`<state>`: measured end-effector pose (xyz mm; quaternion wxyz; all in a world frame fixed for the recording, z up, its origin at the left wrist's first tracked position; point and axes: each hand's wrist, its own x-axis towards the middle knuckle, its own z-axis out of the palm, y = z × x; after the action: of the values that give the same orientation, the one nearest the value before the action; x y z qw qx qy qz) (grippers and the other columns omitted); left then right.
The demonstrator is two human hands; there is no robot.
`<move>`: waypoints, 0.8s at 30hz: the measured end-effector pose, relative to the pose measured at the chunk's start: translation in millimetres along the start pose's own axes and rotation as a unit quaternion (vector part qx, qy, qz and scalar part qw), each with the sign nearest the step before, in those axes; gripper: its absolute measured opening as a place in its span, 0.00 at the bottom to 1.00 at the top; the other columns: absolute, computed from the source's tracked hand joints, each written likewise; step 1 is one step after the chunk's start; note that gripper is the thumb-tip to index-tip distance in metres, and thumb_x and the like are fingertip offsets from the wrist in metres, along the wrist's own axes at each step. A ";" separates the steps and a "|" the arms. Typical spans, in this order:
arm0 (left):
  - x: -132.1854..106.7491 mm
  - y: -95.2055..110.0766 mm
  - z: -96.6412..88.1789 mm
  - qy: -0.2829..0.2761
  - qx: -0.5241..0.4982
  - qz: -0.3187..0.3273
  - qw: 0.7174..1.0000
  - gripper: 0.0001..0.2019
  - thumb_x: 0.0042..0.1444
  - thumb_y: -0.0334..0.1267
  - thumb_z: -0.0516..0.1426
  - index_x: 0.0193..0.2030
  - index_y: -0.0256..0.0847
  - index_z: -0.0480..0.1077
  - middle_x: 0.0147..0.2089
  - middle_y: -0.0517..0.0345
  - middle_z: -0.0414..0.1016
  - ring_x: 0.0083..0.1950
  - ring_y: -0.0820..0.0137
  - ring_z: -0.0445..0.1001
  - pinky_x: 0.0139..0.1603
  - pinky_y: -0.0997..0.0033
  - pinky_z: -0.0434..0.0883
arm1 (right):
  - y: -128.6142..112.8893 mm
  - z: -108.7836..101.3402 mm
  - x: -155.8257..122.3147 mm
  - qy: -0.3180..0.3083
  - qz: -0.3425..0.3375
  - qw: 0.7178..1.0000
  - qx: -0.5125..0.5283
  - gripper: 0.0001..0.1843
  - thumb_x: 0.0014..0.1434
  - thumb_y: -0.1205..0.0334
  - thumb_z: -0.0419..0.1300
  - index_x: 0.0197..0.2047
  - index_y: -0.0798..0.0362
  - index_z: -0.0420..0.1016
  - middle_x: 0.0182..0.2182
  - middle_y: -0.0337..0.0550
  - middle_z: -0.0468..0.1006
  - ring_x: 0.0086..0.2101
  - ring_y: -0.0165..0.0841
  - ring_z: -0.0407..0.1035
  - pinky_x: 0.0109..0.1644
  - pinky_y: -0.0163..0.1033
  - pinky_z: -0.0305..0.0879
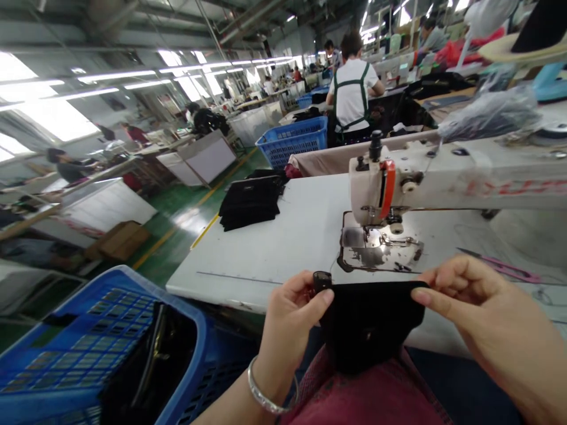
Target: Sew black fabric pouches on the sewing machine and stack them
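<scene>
Between my two hands hangs a black fabric piece (372, 324), held up in front of my lap at the table's edge. My left hand (295, 313) pinches its upper left corner, where a small dark folded strip (322, 281) sticks up. At the upper right corner, my right hand (460, 301) grips it between thumb and fingers. Just beyond the fabric stands a white sewing machine (367, 189), its metal needle plate (376, 245) lit from above. The fabric is apart from the needle.
A stack of black fabric pieces (252, 200) lies on the white table (248, 254). Pink-handled snips (509, 268) rest right of the machine. Below left is a blue basket (199, 330) with black material. Beyond stand another blue basket (296, 139) and a person in white (349, 94).
</scene>
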<state>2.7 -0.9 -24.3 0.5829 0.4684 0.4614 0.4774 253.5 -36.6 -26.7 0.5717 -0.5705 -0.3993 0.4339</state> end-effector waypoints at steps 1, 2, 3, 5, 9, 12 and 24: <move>-0.6 -0.1 1.4 -0.001 -0.007 -0.004 1.000 0.07 0.52 0.35 0.68 0.37 0.36 0.78 0.33 0.59 0.75 0.35 0.74 0.70 0.37 0.77 0.68 | -0.2 -1.0 0.9 0.002 0.000 1.000 -0.005 0.23 0.42 0.53 0.77 0.30 0.50 0.67 0.28 0.36 0.74 0.30 0.30 0.69 0.33 0.31 0.69; -1.0 0.6 2.1 -0.001 -0.010 -0.007 1.000 0.07 0.52 0.35 0.67 0.37 0.36 0.78 0.33 0.58 0.75 0.35 0.74 0.70 0.37 0.77 0.68 | -0.6 -1.6 1.7 0.002 0.000 1.000 -0.008 0.23 0.42 0.52 0.77 0.30 0.50 0.67 0.28 0.36 0.73 0.29 0.30 0.69 0.33 0.32 0.69; -0.9 2.8 1.7 0.000 -0.008 -0.008 1.000 0.07 0.52 0.35 0.67 0.37 0.36 0.78 0.33 0.58 0.75 0.35 0.73 0.70 0.37 0.77 0.68 | -1.0 -1.3 2.2 -0.003 0.001 1.000 -0.012 0.23 0.43 0.52 0.76 0.31 0.50 0.68 0.28 0.36 0.73 0.29 0.31 0.69 0.32 0.32 0.69; 2.5 13.2 -2.3 0.000 0.028 -0.001 1.000 0.06 0.53 0.36 0.66 0.37 0.37 0.77 0.33 0.58 0.75 0.34 0.72 0.70 0.36 0.76 0.67 | -0.3 3.3 0.8 -0.030 0.004 0.999 -0.018 0.21 0.46 0.51 0.75 0.34 0.49 0.68 0.31 0.38 0.74 0.30 0.31 0.69 0.32 0.33 0.69; 31.4 48.6 -13.3 -0.070 0.291 0.100 0.949 0.04 0.55 0.33 0.62 0.37 0.40 0.78 0.32 0.59 0.74 0.34 0.70 0.70 0.38 0.73 0.67 | 10.2 30.3 -11.7 -0.148 0.022 0.987 -0.066 0.14 0.55 0.55 0.67 0.37 0.49 0.66 0.28 0.36 0.71 0.28 0.30 0.67 0.31 0.34 0.66; 68.4 52.4 -6.4 -0.202 0.479 0.202 0.830 0.06 0.56 0.31 0.59 0.38 0.41 0.77 0.37 0.56 0.76 0.41 0.65 0.72 0.46 0.67 0.68 | 21.7 45.9 -17.3 -0.245 0.021 0.954 -0.174 0.08 0.57 0.64 0.60 0.38 0.48 0.63 0.27 0.33 0.71 0.27 0.30 0.66 0.30 0.35 0.61; 172.4 -24.9 8.9 -0.321 0.541 0.242 0.739 0.16 0.61 0.29 0.54 0.55 0.36 0.71 0.59 0.41 0.73 0.60 0.56 0.71 0.66 0.50 0.62 | 12.0 -20.2 51.7 -0.211 -0.151 0.860 -0.439 0.07 0.66 0.56 0.57 0.36 0.47 0.71 0.31 0.35 0.77 0.31 0.31 0.71 0.35 0.37 0.64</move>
<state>35.0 166.0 -63.2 0.2103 0.9263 0.2982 0.0938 288.0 6.1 -41.3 0.2227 -0.5896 -0.7409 0.2321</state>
